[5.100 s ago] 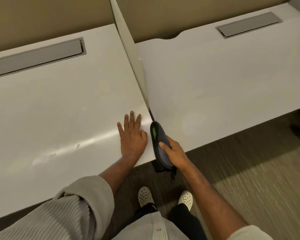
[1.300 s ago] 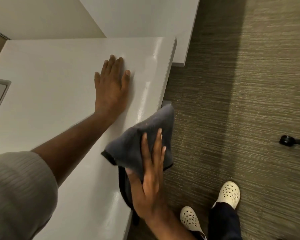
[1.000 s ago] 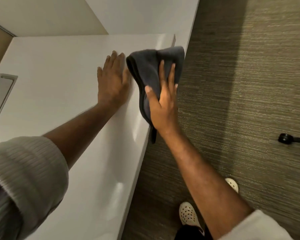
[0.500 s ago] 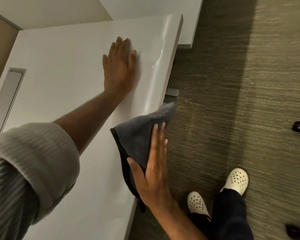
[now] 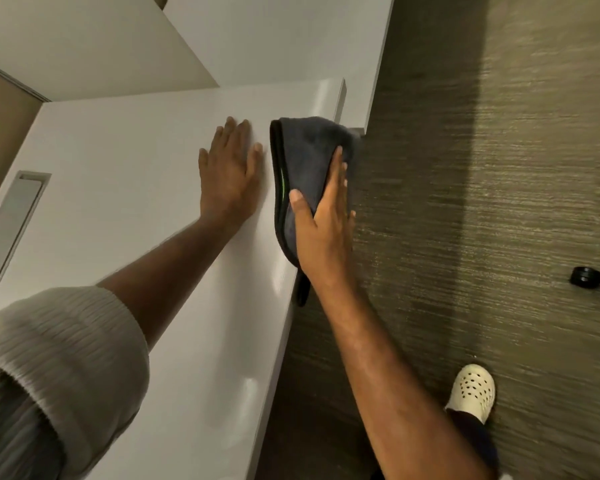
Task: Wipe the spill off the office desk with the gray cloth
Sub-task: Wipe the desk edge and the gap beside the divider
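The gray cloth [image 5: 309,157], folded with a green strip showing at its fold, lies draped over the front edge of the white office desk [image 5: 125,188], near its far corner. My right hand [image 5: 323,226] presses flat on the cloth, thumb on the desk side, fingers stretched forward. A tail of the cloth hangs below the edge by my wrist. My left hand [image 5: 229,174] rests flat on the desk top just left of the cloth, fingers spread. No spill is visible on the glossy surface; only light reflections show.
A gray cable-tray lid [image 5: 14,220] is set into the desk at the left. A second white desk [image 5: 284,39] adjoins beyond a thin divider. Striped carpet [image 5: 482,168] runs along the right, with a black chair caster [image 5: 584,278] and my white shoe [image 5: 471,393].
My right hand has slid the cloth forward along the desk edge, from near my body up to the far corner beside my left hand. The left hand has stayed planted.
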`<state>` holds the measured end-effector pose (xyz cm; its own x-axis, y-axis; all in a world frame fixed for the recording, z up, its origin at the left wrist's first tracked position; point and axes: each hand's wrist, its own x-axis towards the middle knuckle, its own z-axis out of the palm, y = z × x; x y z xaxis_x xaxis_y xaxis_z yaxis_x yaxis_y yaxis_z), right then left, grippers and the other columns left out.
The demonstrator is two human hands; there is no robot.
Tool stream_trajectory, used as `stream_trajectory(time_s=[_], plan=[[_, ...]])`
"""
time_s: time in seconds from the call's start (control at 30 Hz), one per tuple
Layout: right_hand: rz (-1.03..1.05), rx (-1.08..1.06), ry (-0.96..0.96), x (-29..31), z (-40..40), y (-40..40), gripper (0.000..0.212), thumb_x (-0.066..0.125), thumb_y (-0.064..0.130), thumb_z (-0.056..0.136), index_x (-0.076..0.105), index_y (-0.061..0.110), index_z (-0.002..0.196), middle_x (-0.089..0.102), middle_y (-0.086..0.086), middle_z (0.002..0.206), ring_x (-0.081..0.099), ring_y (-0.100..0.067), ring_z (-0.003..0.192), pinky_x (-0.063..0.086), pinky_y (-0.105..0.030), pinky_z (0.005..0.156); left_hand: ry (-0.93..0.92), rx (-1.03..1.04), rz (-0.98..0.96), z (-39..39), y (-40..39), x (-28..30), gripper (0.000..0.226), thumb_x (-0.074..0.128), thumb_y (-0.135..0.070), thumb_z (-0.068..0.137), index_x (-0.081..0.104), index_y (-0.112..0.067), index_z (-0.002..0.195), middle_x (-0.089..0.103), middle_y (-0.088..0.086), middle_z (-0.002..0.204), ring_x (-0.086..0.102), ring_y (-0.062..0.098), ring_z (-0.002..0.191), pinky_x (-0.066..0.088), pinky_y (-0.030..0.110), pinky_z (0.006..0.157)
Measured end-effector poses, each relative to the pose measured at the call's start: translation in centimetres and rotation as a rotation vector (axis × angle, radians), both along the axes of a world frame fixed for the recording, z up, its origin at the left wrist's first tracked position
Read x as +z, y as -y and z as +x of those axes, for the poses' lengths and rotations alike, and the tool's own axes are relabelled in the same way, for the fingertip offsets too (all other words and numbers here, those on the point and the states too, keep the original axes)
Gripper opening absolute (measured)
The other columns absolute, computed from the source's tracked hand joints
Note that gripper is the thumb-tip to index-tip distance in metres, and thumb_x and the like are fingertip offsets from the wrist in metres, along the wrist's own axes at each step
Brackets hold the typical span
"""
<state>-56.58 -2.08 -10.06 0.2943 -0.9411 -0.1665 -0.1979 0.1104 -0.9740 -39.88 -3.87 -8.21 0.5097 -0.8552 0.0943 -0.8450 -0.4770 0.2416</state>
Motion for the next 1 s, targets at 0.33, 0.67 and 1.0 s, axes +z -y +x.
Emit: stream_trajectory(time_s=[0.33, 0.67, 1.0], plan=[[-0.142, 0.025, -0.142, 0.1, -2.3, -12.0, 0.074, 0.032, 0.055, 0.102, -0.015, 0.04, 0.157, -0.004, 0.01, 0.169, -0.002, -0.007, 0.156, 0.019, -0.048, 0.127, 0.003, -0.014, -0.018, 0.5, -0.1, -0.5, 0.062, 0.018, -0.053, 0.105, 0.029, -0.023, 0.158, 0.021, 0.001, 0.169, 0.013, 0.018, 0.157, 0.007, 0.048, 0.125], [-0.103, -0.022, -0.069, 0.2, 2.2, 9.4, 0.073, 0.047, 0.038, 0.105, 0.005, 0.024, 0.163, 0.025, -0.011, 0.168, 0.032, -0.031, 0.151, 0.035, -0.057, 0.118, -0.011, 0.011, -0.02, 0.2, -0.2, -0.4, 0.064, 0.017, -0.054, 0.103, 0.027, -0.025, 0.159, 0.019, 0.0, 0.17, 0.012, 0.017, 0.157, 0.006, 0.048, 0.127], [-0.023, 0.09, 0.103, -1.0, -2.7, -7.8, 0.067, 0.029, 0.063, 0.102, 0.003, 0.044, 0.16, 0.015, 0.013, 0.17, 0.02, -0.01, 0.155, 0.034, -0.045, 0.122, -0.025, 0.0, -0.021, 0.7, -0.2, -0.6, 0.067, 0.016, -0.057, 0.102, 0.028, -0.025, 0.159, 0.02, -0.002, 0.169, 0.012, 0.016, 0.157, 0.006, 0.047, 0.127]])
